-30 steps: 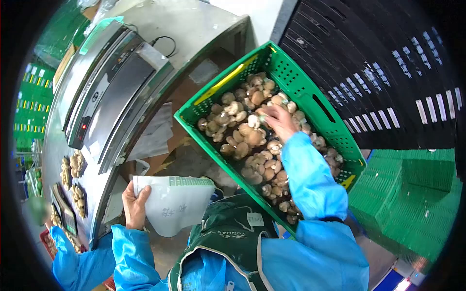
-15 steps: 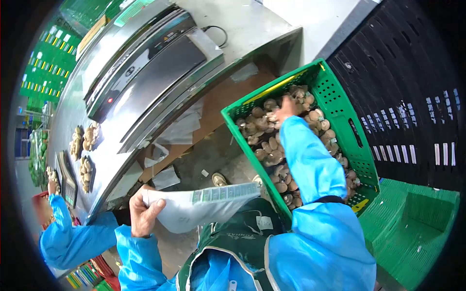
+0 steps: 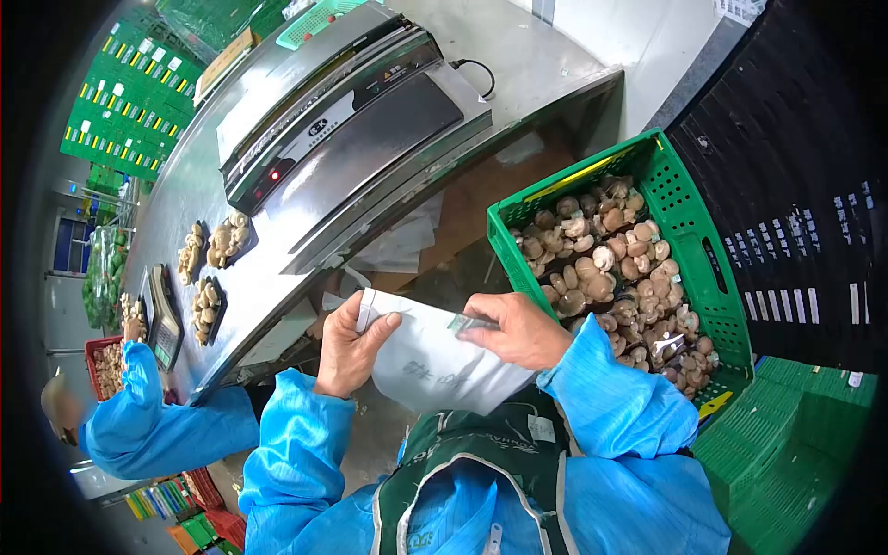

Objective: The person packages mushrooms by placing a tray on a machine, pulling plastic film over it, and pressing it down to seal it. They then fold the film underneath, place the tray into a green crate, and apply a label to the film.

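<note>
My left hand [image 3: 356,344] pinches the upper left corner of a white sheet of labels [image 3: 430,365], thumb on its face. Dark handwriting shows faintly on the sheet, which hangs bent in front of my apron. At its upper right edge, my right hand [image 3: 520,328] is closed with thumb and fingers on the strip of small greenish labels; the fingertips partly cover them. Just beyond my right hand stands a green crate [image 3: 518,264] full of brown mushrooms [image 3: 615,277], several with a clear film or label glinting on them.
On the steel table [image 3: 287,217] sit a wrapping machine [image 3: 370,120], several trays of pale mushrooms [image 3: 228,239] and a scale [image 3: 164,319]. A co-worker in blue sleeves [image 3: 171,430] works at the left. Dark stacked crates [image 3: 786,166] and green crates [image 3: 786,444] stand at the right.
My right hand has left the mushrooms in the crate and come to the label sheet. My left hand has moved up and right with the sheet. The view has shifted.
</note>
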`<state>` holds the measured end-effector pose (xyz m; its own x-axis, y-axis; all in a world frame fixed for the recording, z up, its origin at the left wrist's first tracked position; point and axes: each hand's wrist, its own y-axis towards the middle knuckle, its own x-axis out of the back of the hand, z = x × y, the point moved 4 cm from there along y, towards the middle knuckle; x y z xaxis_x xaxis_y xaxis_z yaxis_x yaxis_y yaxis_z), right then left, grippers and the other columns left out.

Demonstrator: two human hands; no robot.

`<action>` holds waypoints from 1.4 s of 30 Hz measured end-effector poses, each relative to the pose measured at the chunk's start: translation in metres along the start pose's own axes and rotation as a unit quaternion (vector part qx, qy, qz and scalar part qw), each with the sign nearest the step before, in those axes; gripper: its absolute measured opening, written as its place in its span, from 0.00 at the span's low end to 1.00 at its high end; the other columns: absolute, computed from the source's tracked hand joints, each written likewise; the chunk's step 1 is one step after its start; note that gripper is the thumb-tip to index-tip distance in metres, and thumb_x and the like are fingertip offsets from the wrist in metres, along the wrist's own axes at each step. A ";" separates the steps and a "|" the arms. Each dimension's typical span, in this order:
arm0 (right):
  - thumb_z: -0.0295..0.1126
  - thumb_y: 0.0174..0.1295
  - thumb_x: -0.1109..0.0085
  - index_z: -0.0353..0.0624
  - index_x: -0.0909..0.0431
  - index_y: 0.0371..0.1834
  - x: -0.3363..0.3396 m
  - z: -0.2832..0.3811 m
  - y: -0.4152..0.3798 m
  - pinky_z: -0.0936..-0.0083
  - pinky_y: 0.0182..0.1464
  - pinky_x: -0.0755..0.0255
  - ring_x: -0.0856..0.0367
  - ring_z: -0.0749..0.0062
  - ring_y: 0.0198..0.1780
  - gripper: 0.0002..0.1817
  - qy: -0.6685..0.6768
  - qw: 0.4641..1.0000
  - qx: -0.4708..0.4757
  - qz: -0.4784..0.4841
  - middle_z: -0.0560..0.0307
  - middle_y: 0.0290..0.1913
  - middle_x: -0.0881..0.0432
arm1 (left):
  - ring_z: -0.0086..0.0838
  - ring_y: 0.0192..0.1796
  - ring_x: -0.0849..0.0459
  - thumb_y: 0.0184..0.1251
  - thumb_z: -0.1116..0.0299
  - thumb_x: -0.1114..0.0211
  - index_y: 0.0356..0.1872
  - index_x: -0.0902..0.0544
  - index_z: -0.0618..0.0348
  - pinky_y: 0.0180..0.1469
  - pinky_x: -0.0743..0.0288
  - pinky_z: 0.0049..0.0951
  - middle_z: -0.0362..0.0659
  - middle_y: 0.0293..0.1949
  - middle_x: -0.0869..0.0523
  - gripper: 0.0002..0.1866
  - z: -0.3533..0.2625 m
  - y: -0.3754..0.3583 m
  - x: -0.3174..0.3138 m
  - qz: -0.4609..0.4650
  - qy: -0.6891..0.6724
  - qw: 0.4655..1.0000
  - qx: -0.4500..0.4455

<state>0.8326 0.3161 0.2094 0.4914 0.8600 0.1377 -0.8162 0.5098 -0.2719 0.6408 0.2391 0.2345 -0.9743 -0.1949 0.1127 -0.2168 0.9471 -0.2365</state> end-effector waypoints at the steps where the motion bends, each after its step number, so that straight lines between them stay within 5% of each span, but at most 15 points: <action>1: 0.29 0.55 0.41 0.34 0.27 0.40 -0.004 -0.003 -0.001 0.66 0.40 0.30 0.22 0.57 0.41 0.13 -0.001 1.000 -0.001 0.000 0.45 0.37 0.24 | 0.18 0.34 0.20 0.60 0.71 0.34 0.40 0.20 0.61 0.38 0.25 0.22 0.37 0.33 0.15 0.09 0.001 0.000 -0.001 0.000 -0.001 1.000 -0.001; 3: 0.27 0.55 0.42 0.34 0.26 0.40 0.003 0.003 -0.007 0.67 0.41 0.30 0.22 0.56 0.42 0.11 -0.016 0.981 0.110 -0.158 0.46 0.39 0.24 | 0.19 0.34 0.19 0.61 0.71 0.34 0.41 0.20 0.62 0.39 0.24 0.22 0.38 0.33 0.15 0.09 0.001 0.002 0.001 -0.028 0.007 1.000 0.002; 4: 0.23 0.54 0.42 0.34 0.24 0.43 0.003 0.006 -0.009 0.72 0.44 0.29 0.23 0.65 0.42 0.13 -0.012 0.977 0.105 -0.185 0.48 0.39 0.24 | 0.19 0.34 0.19 0.61 0.71 0.34 0.41 0.20 0.62 0.39 0.24 0.22 0.38 0.33 0.15 0.09 0.000 0.003 0.000 -0.029 0.005 1.000 0.000; 13: 0.22 0.51 0.42 0.36 0.25 0.46 -0.008 0.015 -0.010 0.66 0.47 0.31 0.26 0.54 0.44 0.16 -0.194 0.919 0.170 -0.297 0.50 0.41 0.25 | 0.19 0.35 0.19 0.61 0.71 0.35 0.41 0.21 0.63 0.39 0.24 0.23 0.39 0.34 0.15 0.10 -0.003 0.005 -0.002 -0.033 0.014 0.999 0.004; 17: 0.26 0.51 0.39 0.37 0.25 0.43 -0.009 0.011 -0.011 0.68 0.46 0.31 0.25 0.57 0.44 0.15 -0.186 0.927 0.154 -0.286 0.50 0.41 0.25 | 0.19 0.35 0.19 0.61 0.71 0.35 0.41 0.21 0.63 0.39 0.24 0.23 0.38 0.33 0.15 0.10 -0.006 0.004 -0.002 -0.033 0.021 0.999 0.006; 20: 0.31 0.51 0.34 0.36 0.25 0.34 0.003 -0.016 -0.006 0.73 0.38 0.32 0.25 0.70 0.34 0.12 -0.009 0.991 0.002 -0.135 0.53 0.31 0.23 | 0.18 0.34 0.20 0.60 0.71 0.34 0.40 0.20 0.63 0.38 0.25 0.22 0.37 0.33 0.15 0.09 -0.008 -0.001 -0.002 -0.024 0.040 0.999 -0.009; 23: 0.31 0.52 0.35 0.35 0.24 0.29 0.002 -0.018 -0.006 0.74 0.34 0.34 0.26 0.73 0.31 0.11 0.001 0.999 -0.023 -0.044 0.55 0.26 0.23 | 0.18 0.34 0.21 0.60 0.70 0.33 0.39 0.19 0.62 0.38 0.25 0.22 0.37 0.32 0.15 0.09 -0.007 0.000 -0.001 -0.016 0.066 0.997 -0.038; 28: 0.29 0.55 0.38 0.33 0.22 0.33 0.009 0.003 -0.012 0.78 0.34 0.34 0.26 0.75 0.32 0.09 -0.029 0.994 0.023 -0.099 0.55 0.28 0.22 | 0.18 0.33 0.21 0.59 0.69 0.33 0.38 0.19 0.62 0.38 0.25 0.22 0.37 0.31 0.15 0.09 -0.012 0.001 -0.003 -0.034 0.064 0.996 -0.047; 30: 0.27 0.56 0.42 0.33 0.23 0.36 0.010 0.015 -0.015 0.67 0.38 0.31 0.23 0.60 0.34 0.08 0.011 0.970 0.140 -0.200 0.48 0.33 0.23 | 0.18 0.33 0.21 0.59 0.68 0.33 0.38 0.20 0.62 0.38 0.26 0.21 0.36 0.31 0.17 0.10 -0.015 0.002 -0.005 -0.023 0.092 0.995 -0.036; 33: 0.24 0.56 0.44 0.33 0.23 0.37 0.009 0.022 -0.015 0.65 0.40 0.30 0.23 0.56 0.38 0.07 -0.057 0.964 0.151 -0.213 0.49 0.35 0.23 | 0.19 0.33 0.21 0.60 0.68 0.33 0.38 0.20 0.62 0.38 0.25 0.22 0.37 0.31 0.16 0.10 -0.015 0.002 -0.006 -0.024 0.083 0.996 -0.038; 37: 0.21 0.54 0.44 0.35 0.23 0.36 0.005 0.025 -0.020 0.71 0.40 0.29 0.22 0.62 0.37 0.07 -0.075 0.959 0.128 -0.242 0.53 0.35 0.23 | 0.18 0.33 0.20 0.60 0.70 0.34 0.39 0.20 0.62 0.38 0.24 0.23 0.37 0.31 0.15 0.09 -0.014 0.002 -0.010 -0.029 0.069 0.996 -0.042; 42: 0.21 0.47 0.47 0.41 0.28 0.32 -0.013 0.026 -0.028 0.66 0.40 0.36 0.30 0.59 0.38 0.08 -0.295 0.857 0.237 -0.350 0.55 0.34 0.28 | 0.19 0.33 0.20 0.60 0.72 0.35 0.39 0.20 0.64 0.37 0.25 0.22 0.39 0.33 0.15 0.09 -0.006 0.007 -0.013 -0.040 0.033 0.999 0.003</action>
<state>0.8409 0.2916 0.2400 0.7864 0.1299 0.6039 -0.4843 0.7365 0.4723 0.6522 0.2492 0.2371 -0.9475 -0.2529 0.1954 -0.2950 0.9273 -0.2302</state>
